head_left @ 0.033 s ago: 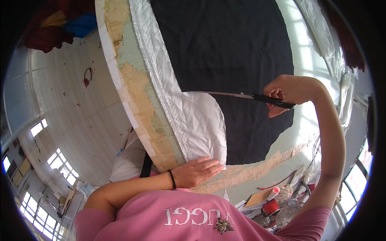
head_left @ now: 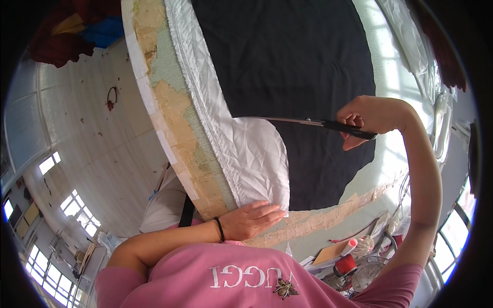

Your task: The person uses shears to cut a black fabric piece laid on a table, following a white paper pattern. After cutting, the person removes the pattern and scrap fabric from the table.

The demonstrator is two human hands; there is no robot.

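Observation:
White fabric with a frayed left edge lies over a large black cloth on the table. My left hand rests flat on the fabric's near end, fingers stretched out and close together. In my right hand is a pair of scissors with black handles, my fingers curled round them. Their long, thin blades point left over the black cloth, and the tips meet the inner corner of the white fabric's edge. Whether the blades are parted cannot be made out.
The table's left border has worn, peeling tan paper. Clear plastic wrapping lines the far right. At the lower right are a red spool, a wire fan guard and cardboard. A red loop lies on the floor, left.

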